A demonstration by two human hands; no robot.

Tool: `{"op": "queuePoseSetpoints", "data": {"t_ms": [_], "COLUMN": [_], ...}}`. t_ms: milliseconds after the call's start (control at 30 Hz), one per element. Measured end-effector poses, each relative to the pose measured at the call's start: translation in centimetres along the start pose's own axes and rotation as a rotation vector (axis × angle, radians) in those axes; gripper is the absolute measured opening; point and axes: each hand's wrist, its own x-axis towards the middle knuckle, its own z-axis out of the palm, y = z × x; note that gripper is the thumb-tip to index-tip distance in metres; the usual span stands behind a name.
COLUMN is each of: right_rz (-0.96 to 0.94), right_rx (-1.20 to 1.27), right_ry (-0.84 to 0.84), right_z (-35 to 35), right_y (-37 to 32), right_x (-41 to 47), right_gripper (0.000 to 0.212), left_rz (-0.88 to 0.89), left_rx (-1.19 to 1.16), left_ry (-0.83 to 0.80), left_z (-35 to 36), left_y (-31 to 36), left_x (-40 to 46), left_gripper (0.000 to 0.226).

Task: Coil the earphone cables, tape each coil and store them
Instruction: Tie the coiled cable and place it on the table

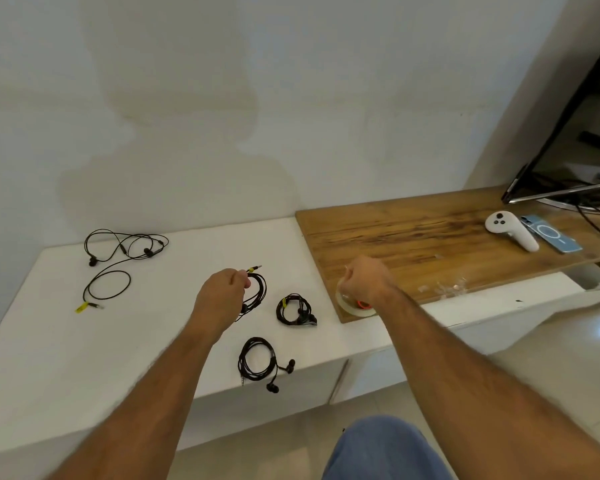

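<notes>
While left hand (pixel 222 292) pinches coiled earphones (pixel 257 289), right hand (pixel 366 280) grips tape roll (pixel 352 304), white counter (pixel 174 341), wood top (pixel 413 233)

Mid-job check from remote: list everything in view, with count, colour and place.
Uncoiled earphones: one, black with yellow tag, far left of white counter.
Held coil: one, black, yellow tag, counter centre.
Coiled earphones: two, black; one right of the held coil, one at the counter's front edge.
Tape roll: one, clear, front left corner of wooden top.
Controller: one, white, wooden top, right.
Phone: one, blue, beside the controller.
Screen: one, black, far right.
Left hand: holds the coil.
Right hand: curled at the tape roll.
</notes>
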Motion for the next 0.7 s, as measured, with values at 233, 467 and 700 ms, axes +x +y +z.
{"op": "queuePoseSetpoints", "data": {"t_ms": [233,467,700], "right_rz": [-0.078,-0.031,0.075], "right_rx": [-0.315,-0.295,-0.023], "right_ry": [-0.042,0.063,-0.002], "right_z": [2.5,2.7,2.0], "right_y": [-1.3,-1.4,-0.3], "right_x": [-0.7,-0.8,0.0], "right_gripper": [0.036,0.020,0.020], "left_rz": [-0.003,-0.004,-0.006], "left_rx": [0.003,0.001,-0.004], "left_ry": [0.017,0.025,0.016], "left_z": [-0.1,-0.8,-0.9], "left_y": [0.2,-0.2,0.1], "left_x": [-0.2,-0.2,-0.5], "left_gripper": [0.033,0.033,0.033]}}
